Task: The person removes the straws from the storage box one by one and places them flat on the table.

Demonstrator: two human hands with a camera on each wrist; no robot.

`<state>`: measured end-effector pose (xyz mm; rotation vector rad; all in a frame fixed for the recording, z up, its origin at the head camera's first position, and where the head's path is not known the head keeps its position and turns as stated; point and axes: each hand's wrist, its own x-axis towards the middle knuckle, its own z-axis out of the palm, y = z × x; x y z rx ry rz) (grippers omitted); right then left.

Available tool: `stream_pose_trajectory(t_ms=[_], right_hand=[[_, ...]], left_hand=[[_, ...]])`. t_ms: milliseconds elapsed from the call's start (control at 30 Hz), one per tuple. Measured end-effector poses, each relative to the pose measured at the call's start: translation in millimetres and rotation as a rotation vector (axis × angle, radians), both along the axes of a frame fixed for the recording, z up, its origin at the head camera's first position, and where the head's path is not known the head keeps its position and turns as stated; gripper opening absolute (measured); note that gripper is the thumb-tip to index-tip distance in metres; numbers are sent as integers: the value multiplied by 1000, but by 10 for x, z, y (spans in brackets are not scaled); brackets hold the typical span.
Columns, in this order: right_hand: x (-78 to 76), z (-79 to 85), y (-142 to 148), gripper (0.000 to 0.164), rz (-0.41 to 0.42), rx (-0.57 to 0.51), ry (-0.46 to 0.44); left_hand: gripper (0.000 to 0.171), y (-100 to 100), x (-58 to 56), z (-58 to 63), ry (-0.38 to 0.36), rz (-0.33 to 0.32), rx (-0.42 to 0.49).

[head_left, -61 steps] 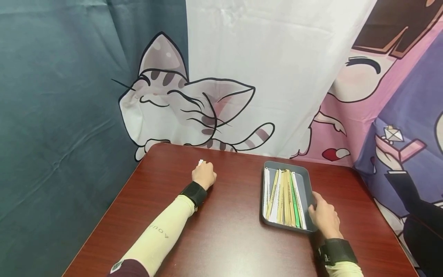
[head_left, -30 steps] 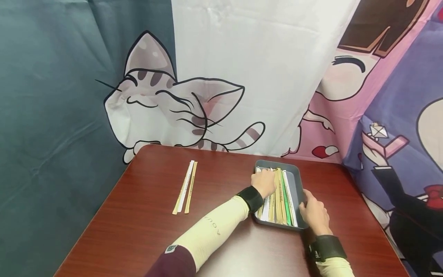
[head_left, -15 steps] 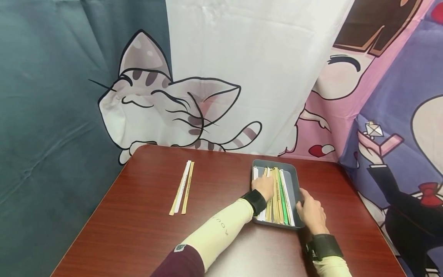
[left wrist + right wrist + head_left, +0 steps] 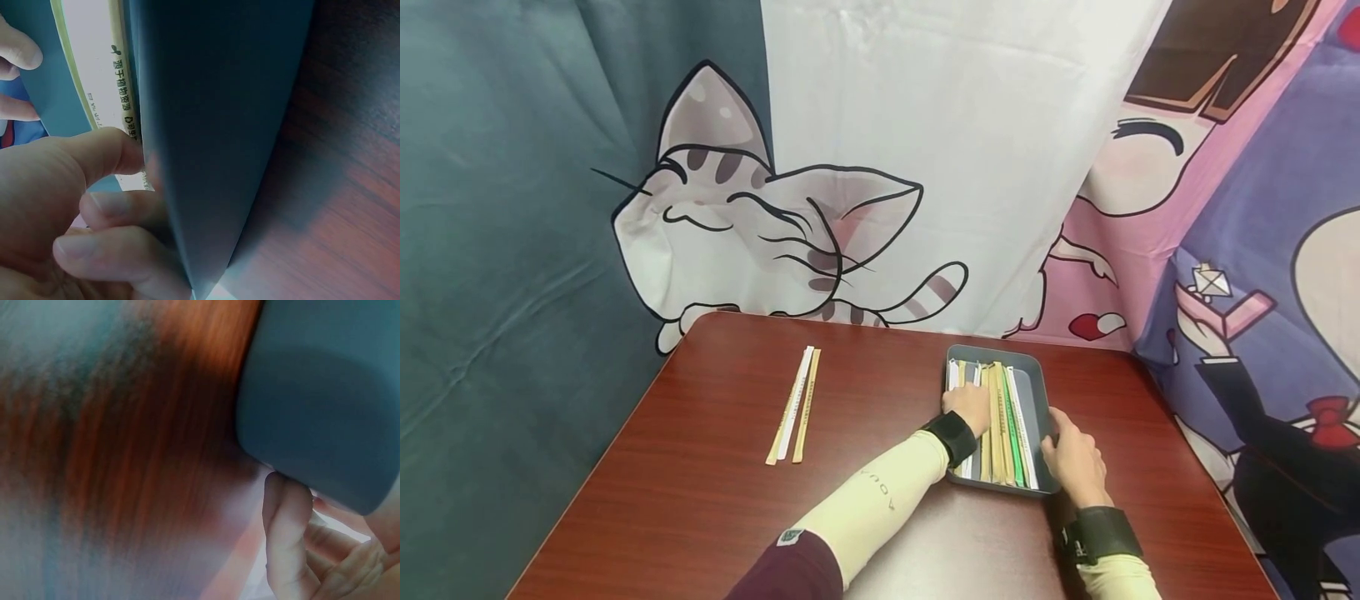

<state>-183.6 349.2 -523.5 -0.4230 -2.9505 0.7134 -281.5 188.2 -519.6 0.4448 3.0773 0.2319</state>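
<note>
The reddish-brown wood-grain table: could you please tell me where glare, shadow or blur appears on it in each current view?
Head view: pale glare on the near part of the table; left wrist view: dark shadow beside the grey rectangular tray; right wrist view: wood grain blurred, with pale bluish patches.

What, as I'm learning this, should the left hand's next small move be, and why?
Probably lift one slim packet from the tray with the left hand: that hand is inside, the right hand touches the tray's side, and three packets lie on the table.
</note>
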Motion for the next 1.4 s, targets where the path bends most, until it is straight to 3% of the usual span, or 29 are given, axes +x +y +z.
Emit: stream_pose_trajectory(t_ms=[467, 600, 733, 900, 1033, 1200, 1400], right_hand=[[-16, -54, -93, 57, 13, -5, 5], [-20, -59, -98, 58, 18, -10, 8], [-25, -58, -83, 57, 23, -10, 12], [-18, -52, -46, 58, 22, -5, 11], [-4, -29, -10, 58, 13, -1, 7], [8, -14, 9, 59, 7, -4, -5], [9, -15, -2, 59, 11, -3, -8]], left_hand=[[6, -127, 24, -29, 36, 16, 20], [5, -182, 33, 40, 7, 2, 57], [8, -279, 19, 199, 31, -22, 98], [16, -467, -27, 439, 128, -25, 172], [20, -634, -78, 545, 219, -13, 220], [18, -891, -174, 579, 297, 36, 231], [18, -1316, -299, 506, 269, 113, 192]])
